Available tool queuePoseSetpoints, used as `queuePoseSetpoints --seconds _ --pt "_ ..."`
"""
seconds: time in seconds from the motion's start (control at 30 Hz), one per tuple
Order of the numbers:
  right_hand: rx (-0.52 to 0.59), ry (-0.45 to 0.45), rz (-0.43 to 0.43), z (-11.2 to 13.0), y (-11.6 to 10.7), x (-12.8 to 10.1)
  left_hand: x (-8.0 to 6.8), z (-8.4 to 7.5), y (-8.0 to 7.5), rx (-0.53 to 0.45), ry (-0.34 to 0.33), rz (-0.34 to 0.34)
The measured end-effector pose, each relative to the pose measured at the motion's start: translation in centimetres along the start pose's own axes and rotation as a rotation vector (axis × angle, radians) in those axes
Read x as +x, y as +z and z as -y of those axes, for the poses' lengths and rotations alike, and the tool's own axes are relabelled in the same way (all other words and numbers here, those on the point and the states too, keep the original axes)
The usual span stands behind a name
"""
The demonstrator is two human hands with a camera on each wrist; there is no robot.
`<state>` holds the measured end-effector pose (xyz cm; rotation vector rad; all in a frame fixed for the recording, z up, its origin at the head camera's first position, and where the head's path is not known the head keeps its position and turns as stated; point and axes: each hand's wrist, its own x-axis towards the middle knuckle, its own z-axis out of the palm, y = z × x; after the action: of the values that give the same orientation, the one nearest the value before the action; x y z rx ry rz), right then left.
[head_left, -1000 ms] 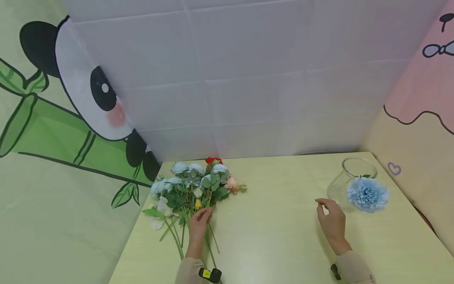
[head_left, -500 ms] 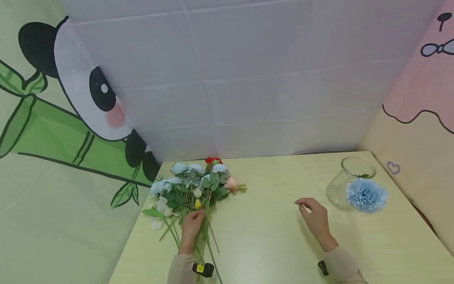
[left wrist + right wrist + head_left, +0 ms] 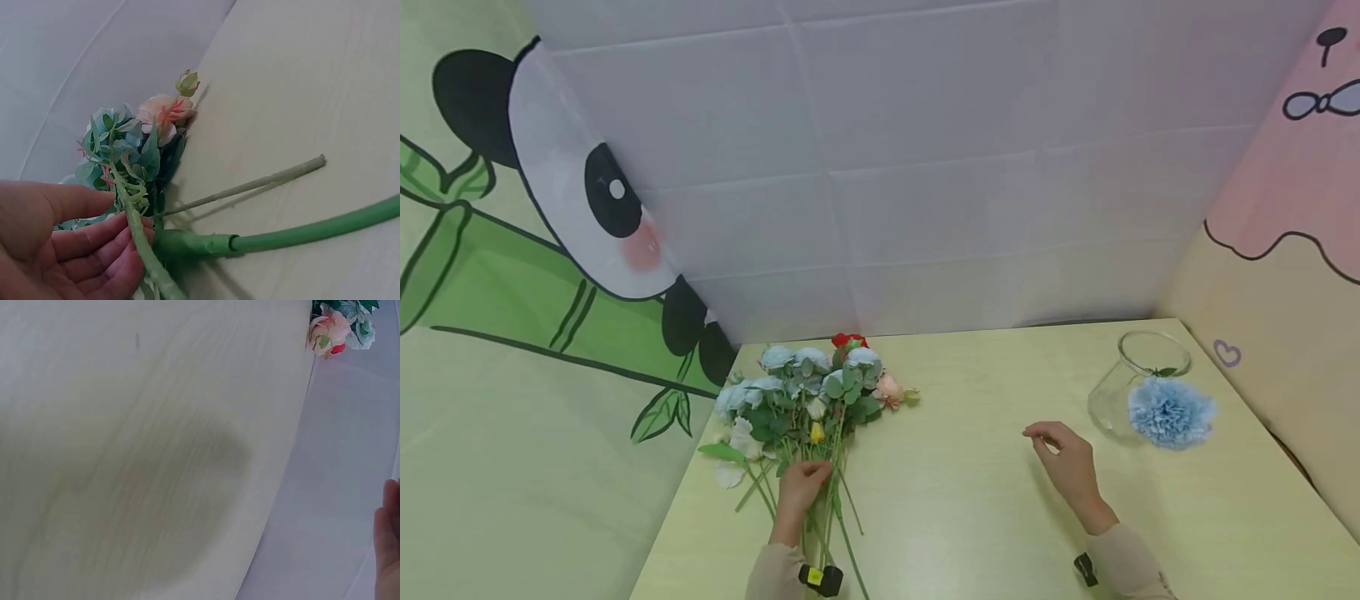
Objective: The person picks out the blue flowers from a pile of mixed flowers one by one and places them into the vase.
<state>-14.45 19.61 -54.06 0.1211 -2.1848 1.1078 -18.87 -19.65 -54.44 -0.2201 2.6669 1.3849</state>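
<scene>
On the left of the table, my left hand [image 3: 801, 487] is among the stems of a bunch of artificial flowers [image 3: 808, 379]. In the left wrist view its thumb and curled fingers are at a green flower stem [image 3: 140, 234], holding it. Pale blue, white, yellow, red and peach blooms make up the bunch, with the peach flower [image 3: 165, 115] at its far end. My right hand [image 3: 1067, 462] hovers over the table, thumb and forefinger tips close together, nothing between them. To its right, a clear glass vase [image 3: 1105, 408] holds a blue carnation [image 3: 1172, 412] that leans over the rim.
Several loose stems [image 3: 850, 533] reach toward the near edge of the pale wooden table [image 3: 955, 500]. A white cloth backdrop [image 3: 925, 208] stands behind the table, with printed panels to the left and right. The vase is near the table's right edge.
My right hand has moved left, away from the vase. My left hand has shifted slightly left and nearer to me along the stems. The carnation stays in the vase.
</scene>
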Motion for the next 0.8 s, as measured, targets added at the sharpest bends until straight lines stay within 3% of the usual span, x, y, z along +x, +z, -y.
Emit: queuePoseSetpoints --seconds 0.37,0.8 --pt "-0.031 0.077 0.064 -0.16 0.11 -0.25 0.24 -0.43 -0.19 0.033 0.009 0.068" --pt "-0.038 0.142 0.108 -0.28 0.02 -0.68 0.31 0.04 -0.03 -0.048 -0.022 0.167"
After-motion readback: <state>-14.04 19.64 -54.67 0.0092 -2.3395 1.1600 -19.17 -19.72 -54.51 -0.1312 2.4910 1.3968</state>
